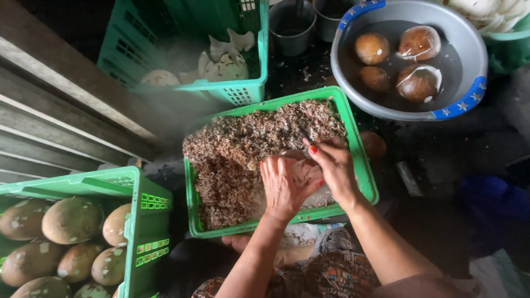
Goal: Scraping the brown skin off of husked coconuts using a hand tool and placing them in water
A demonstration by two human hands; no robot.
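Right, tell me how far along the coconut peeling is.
Done: four brown peeled coconuts float in the grey water basin, and shavings fill the shallow green tray. In hand: left hand steadies one coconut, right hand works it. Left: pale unpeeled coconuts fill the green crate.

You have no packages, labels, signs or screens in view. Nothing printed shows anywhere around your work area.

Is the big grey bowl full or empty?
Partly full: the grey bowl holds dark water with four brown coconuts sitting in it.
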